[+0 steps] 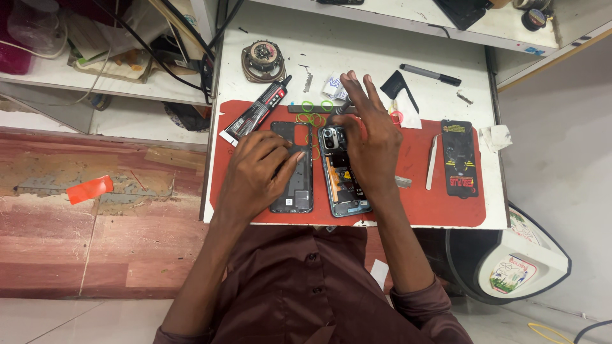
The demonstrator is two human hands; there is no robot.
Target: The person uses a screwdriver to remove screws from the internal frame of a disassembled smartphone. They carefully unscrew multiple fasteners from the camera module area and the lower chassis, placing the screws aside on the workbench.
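A: Status on your hands?

B: Your left hand (255, 175) lies palm down on the dark phone back cover (294, 185), fingers curled loosely, thumb pressing its middle. It grips nothing, it only pins the cover to the mat.

A: And the right?

B: Your right hand (373, 143) hovers over the opened phone (343, 181), fingers spread long and pointing away from you. Thumb and forefinger seem to pinch something small near the camera module; too small to tell what.

A: Where do the two phone parts sit?

B: Side by side on the red work mat (433, 204), cover on the left, opened phone just beside it on the right, both upright with their long sides towards you. The phone's insides face up, camera block at the far end.

A: Around them?

B: Green rubber bands (313, 111) lie just past the phone's far end, next to a grey metal strip. A black glue tube (261, 108) lies tilted at the mat's far left corner. White tweezers (432, 162) rest right of your right hand, and a black screen protector pack (459, 158) beyond those. Off the mat, on the white table (357, 44): a small round speaker (262, 60) at far left, a black marker pen (430, 74) at far right.
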